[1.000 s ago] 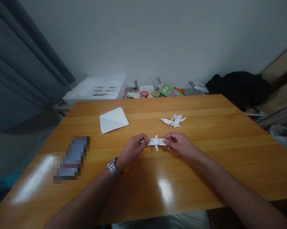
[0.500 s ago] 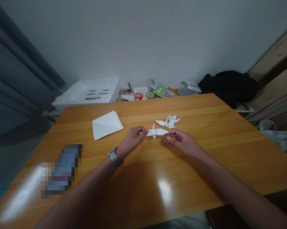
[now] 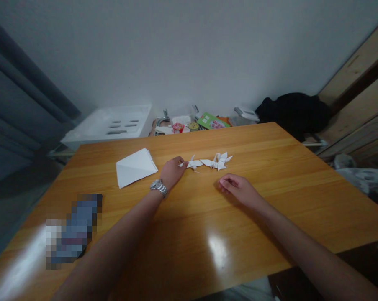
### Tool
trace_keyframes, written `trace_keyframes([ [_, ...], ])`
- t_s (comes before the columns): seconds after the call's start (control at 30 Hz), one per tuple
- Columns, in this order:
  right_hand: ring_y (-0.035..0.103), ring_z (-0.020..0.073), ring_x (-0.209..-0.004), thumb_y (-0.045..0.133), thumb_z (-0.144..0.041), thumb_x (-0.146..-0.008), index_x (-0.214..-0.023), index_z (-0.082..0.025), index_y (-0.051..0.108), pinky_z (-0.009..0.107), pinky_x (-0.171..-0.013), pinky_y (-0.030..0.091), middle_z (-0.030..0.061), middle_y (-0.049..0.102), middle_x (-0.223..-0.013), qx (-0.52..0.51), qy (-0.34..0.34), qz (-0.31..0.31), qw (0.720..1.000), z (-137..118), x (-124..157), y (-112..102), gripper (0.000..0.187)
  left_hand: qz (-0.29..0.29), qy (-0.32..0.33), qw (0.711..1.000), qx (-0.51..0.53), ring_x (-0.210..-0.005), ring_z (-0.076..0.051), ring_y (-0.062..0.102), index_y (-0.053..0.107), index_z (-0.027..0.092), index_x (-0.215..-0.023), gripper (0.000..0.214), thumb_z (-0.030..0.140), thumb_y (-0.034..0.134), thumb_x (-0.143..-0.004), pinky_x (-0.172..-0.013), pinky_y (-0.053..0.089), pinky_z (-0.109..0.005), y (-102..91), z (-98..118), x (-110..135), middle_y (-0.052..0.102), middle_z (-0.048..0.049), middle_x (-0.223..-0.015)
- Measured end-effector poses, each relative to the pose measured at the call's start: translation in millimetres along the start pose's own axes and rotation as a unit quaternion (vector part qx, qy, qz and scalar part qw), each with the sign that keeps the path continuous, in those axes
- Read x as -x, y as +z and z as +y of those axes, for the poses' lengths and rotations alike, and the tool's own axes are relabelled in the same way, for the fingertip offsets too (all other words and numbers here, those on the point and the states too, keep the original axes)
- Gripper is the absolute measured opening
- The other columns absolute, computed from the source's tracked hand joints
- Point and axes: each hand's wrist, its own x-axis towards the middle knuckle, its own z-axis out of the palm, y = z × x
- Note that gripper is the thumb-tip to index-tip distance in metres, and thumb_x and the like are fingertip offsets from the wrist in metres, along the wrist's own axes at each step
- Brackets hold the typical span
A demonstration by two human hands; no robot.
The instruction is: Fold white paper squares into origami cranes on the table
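My left hand (image 3: 173, 172), wearing a metal watch (image 3: 159, 187) on the wrist, pinches one wing of a white paper crane (image 3: 194, 164). This crane lies low at the table, its other wing reaching toward a small cluster of folded white paper cranes (image 3: 219, 161); whether they touch I cannot tell. Nearer to me, my right hand (image 3: 237, 188) rests by the table with its fingers curled together and nothing visible in them. Left of my left hand lies a stack of white paper (image 3: 135, 168).
A blurred-out phone-like object (image 3: 77, 230) lies at the left of the wooden table (image 3: 189, 234). Beyond the back edge are a white tray-like piece (image 3: 113, 121), a green packet (image 3: 212, 121), small items and a black cloth heap (image 3: 295, 113). A plastic bag (image 3: 364, 177) sits off to the right.
My left hand has carried the crane away from me, beside the clustered cranes. My right hand has let go of the other wing and its fingers have closed.
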Motion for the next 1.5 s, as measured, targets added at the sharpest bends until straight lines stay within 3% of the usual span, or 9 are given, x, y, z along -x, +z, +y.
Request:
trace_keyframes([
  [0.13,0.064,0.0180,-0.074,0.059,-0.052,-0.092,-0.090,-0.019,0.067,0.033,-0.071,0.050,0.0045,0.069,-0.082,0.007,-0.004,-0.019,1.000,-1,-1,3,0.034,0.016,-0.030,0.998,-0.057,-0.072,-0.023,0.064,0.068,0.018,-0.107,0.039,0.052,0.054,-0.093,-0.060,0.037,-0.029,-5.5,3,4,0.072,-0.0103,-0.083],
  [0.27,0.063,0.0182,-0.074,0.057,-0.051,-0.094,-0.089,-0.019,0.068,0.032,-0.071,0.049,0.0047,0.070,-0.083,0.034,-0.014,-0.037,0.999,-12,-2,10,0.034,0.022,-0.020,0.998,-0.063,-0.067,-0.022,0.064,0.065,0.020,-0.115,0.038,0.050,0.049,-0.097,-0.059,0.037,-0.029,-27.0,-7,19,0.070,-0.0053,-0.076],
  [0.43,0.064,0.0191,-0.078,0.056,-0.047,-0.096,-0.089,-0.020,0.068,0.032,-0.074,0.049,0.0045,0.071,-0.085,0.064,-0.039,-0.072,0.995,-25,-7,26,0.030,0.031,0.053,0.995,-0.073,-0.071,-0.019,0.062,0.064,0.021,-0.113,0.030,0.043,0.051,-0.096,-0.064,0.040,-0.028,-72.7,-46,47,0.066,-0.0018,-0.078],
  [0.6,0.063,0.0202,-0.076,0.056,-0.045,-0.097,-0.093,-0.021,0.070,0.033,-0.071,0.048,0.0052,0.072,-0.087,0.102,-0.086,-0.107,0.985,-37,-27,57,0.028,0.055,0.104,0.985,-0.129,-0.101,-0.025,0.060,0.064,0.019,-0.113,0.031,0.041,0.056,-0.093,-0.092,0.047,-0.038,-104.9,-89,68,0.065,-0.0090,-0.107],
  [0.77,0.063,0.0213,-0.083,0.057,-0.035,-0.096,-0.098,-0.022,0.072,0.034,-0.074,0.047,0.0063,0.072,-0.095,0.187,-0.167,-0.131,0.959,-56,-62,98,0.020,0.027,0.107,0.979,-0.173,-0.120,-0.030,0.053,0.062,0.021,-0.122,0.040,0.043,0.064,-0.088,-0.109,0.040,-0.045,-107.7,-116,75,0.059,-0.0114,-0.127],
  [0.97,0.064,0.0210,-0.096,0.058,-0.024,-0.095,-0.109,-0.021,0.069,0.035,-0.087,0.049,0.0085,0.069,-0.109,0.222,-0.233,-0.144,0.936,-59,-104,136,0.019,0.006,0.086,0.987,-0.138,-0.117,-0.028,0.057,0.061,0.020,-0.124,0.040,0.043,0.058,-0.092,-0.107,0.043,-0.043,-106.9,-127,75,0.062,-0.0107,-0.126],
  [1.13,0.066,0.0196,-0.091,0.060,-0.024,-0.093,-0.112,-0.018,0.068,0.034,-0.084,0.052,0.0110,0.069,-0.110,0.198,-0.199,-0.111,0.953,-51,-128,154,0.022,0.011,0.070,0.990,-0.125,-0.110,-0.027,0.062,0.065,0.020,-0.119,0.037,0.045,0.050,-0.098,-0.099,0.047,-0.040,-109.9,-123,76,0.067,-0.0097,-0.122],
  [1.33,0.068,0.0211,-0.097,0.062,-0.029,-0.093,-0.114,-0.017,0.067,0.037,-0.090,0.053,0.0124,0.073,-0.112,0.138,-0.134,-0.097,0.977,-41,-147,160,0.024,0.032,0.034,0.994,-0.102,-0.095,-0.025,0.066,0.068,0.019,-0.113,0.040,0.043,0.038,-0.103,-0.086,0.049,-0.035,-110.6,-119,74,0.072,-0.0095,-0.108],
  [1.5,0.069,0.0150,-0.076,0.056,-0.025,-0.098,-0.105,-0.017,0.065,0.029,-0.072,0.057,0.0088,0.075,-0.098,-0.018,0.003,-0.117,0.993,-41,-153,165,0.015,0.069,0.052,0.991,-0.103,-0.092,-0.023,0.063,0.067,0.016,-0.098,0.040,0.037,0.034,-0.105,-0.086,0.049,-0.034,-111.6,-122,69,0.067,-0.0105,-0.100],
])
